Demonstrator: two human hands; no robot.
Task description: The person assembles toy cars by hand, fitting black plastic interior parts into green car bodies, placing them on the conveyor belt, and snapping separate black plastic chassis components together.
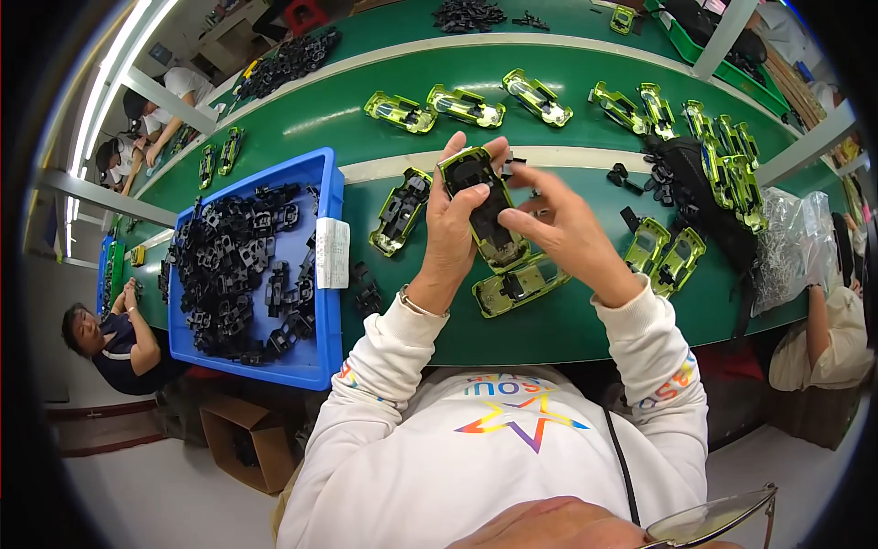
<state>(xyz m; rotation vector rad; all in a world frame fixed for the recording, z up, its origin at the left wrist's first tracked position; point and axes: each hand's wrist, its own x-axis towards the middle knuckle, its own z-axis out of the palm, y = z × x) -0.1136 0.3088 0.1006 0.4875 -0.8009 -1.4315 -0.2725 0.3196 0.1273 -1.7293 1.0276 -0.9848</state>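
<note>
Toy car shell [497, 240] lay in left hand [446, 227], fingers wrapped around, thumb over top. Right hand [574, 234] half-curled at shell's right side; couldn't tell whether it pinched anything. Shell lime-green, dark inside, hollow face up. Long axis mostly fore-and-aft, far end canted left.

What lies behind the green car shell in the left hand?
Behind the held car shell, a second green shell rests on the green table; much of it shows. The part overlapped by the held car shell is covered and cannot be seen.
</note>
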